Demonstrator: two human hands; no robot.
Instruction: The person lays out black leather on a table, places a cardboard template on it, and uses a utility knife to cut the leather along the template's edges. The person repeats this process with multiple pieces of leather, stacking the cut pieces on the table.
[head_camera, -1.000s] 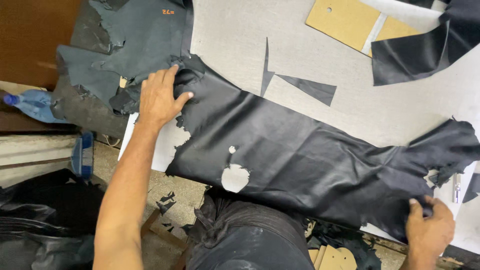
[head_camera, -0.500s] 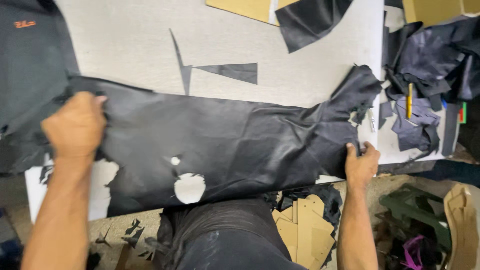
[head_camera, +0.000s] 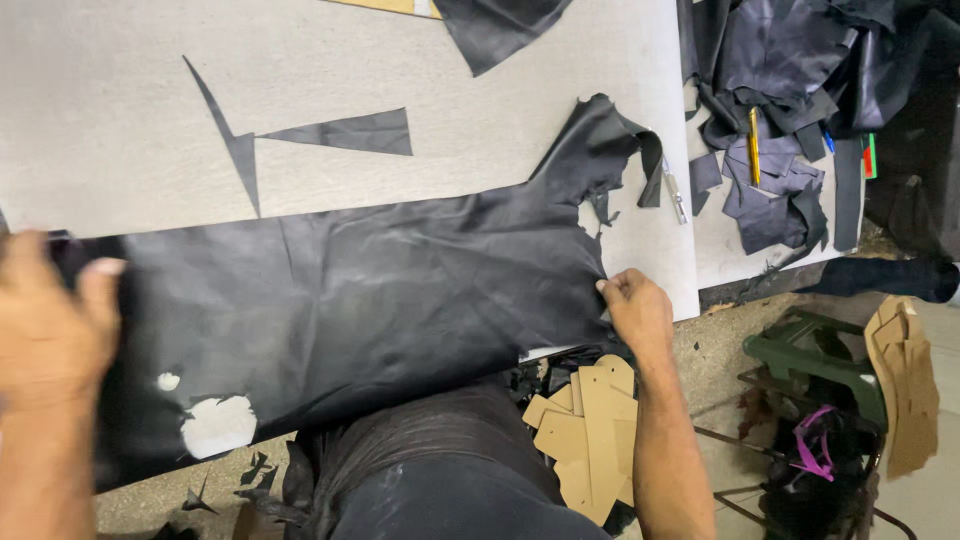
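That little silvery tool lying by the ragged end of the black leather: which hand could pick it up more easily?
Probably the right hand. It grips the black leather edge just below the silvery tool, on the same side of the table. The left hand holds the far opposite end.

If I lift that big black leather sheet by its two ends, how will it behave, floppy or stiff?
Probably floppy: the black leather sheet shows soft creases and drapes over the table edge. Its ragged end and holes suggest it could tear if yanked. The right hand pinches its edge and the left hand holds the other end, so it would likely sag between them.
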